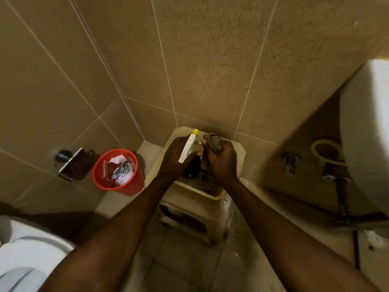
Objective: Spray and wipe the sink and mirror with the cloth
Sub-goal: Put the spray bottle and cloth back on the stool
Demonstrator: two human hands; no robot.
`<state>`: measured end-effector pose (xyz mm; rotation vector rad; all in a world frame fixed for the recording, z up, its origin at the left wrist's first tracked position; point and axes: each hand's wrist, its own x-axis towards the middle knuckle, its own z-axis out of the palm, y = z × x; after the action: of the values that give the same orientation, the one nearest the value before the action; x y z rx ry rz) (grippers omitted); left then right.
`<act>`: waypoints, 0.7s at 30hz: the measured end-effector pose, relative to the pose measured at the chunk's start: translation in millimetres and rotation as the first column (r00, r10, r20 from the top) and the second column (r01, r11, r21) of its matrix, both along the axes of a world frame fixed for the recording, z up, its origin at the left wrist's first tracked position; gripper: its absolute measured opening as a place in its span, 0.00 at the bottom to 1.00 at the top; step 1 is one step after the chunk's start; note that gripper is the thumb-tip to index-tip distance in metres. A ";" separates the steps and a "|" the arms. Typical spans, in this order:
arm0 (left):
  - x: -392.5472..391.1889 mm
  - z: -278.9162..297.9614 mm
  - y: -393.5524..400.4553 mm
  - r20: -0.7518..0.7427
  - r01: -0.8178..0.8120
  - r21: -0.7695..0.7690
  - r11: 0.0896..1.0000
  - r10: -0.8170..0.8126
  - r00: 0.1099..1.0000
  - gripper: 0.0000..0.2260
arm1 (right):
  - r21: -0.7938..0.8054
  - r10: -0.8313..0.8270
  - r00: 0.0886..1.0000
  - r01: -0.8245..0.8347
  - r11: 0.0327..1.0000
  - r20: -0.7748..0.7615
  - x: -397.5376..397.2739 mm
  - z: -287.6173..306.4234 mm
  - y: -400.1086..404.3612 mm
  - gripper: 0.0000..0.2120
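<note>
Over the cream plastic stool (pixel 212 197) in the tiled corner, I log: left hand (pixel 175 160), fingers wrapped round a spray bottle (pixel 188 149) with yellow nozzle; right hand (pixel 221 163), fingers clenched on a bunched brown cloth (pixel 212 141). White sink (pixel 366 127) at far right, well apart; mirror not in view. Red bin (pixel 117 172) just beside the stool. Risk, by my reckoning: wet-looking floor (pixel 235 224) underfoot could cause a slip when turning toward the sink.

Glossy plastic bin (pixel 126 182), matt cloth (pixel 213 142), rough wall tiles (pixel 210 60).
</note>
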<state>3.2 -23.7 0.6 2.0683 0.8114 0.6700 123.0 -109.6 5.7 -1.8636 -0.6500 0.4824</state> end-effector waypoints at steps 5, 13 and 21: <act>0.2 -3.2 6.1 0.014 -0.031 0.041 0.999 0.030 0.999 0.26 | -0.016 -0.029 0.999 0.029 0.999 -0.019 -2.3 -5.6 1.8 0.23; -3.3 -14.8 10.8 0.035 -0.056 0.037 0.998 0.054 0.998 0.36 | -0.060 -0.032 0.999 0.034 0.998 0.037 -4.4 -25.9 -1.1 0.21; 0.8 -31.4 11.7 0.053 -0.184 0.033 0.982 0.182 0.982 0.28 | -0.235 0.074 0.940 0.006 0.972 0.333 -12.8 -56.4 3.1 0.26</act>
<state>4.0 -12.0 -30.8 2.0185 0.9755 0.8394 110.2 -106.5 -50.7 -2.1878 -0.8878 0.2666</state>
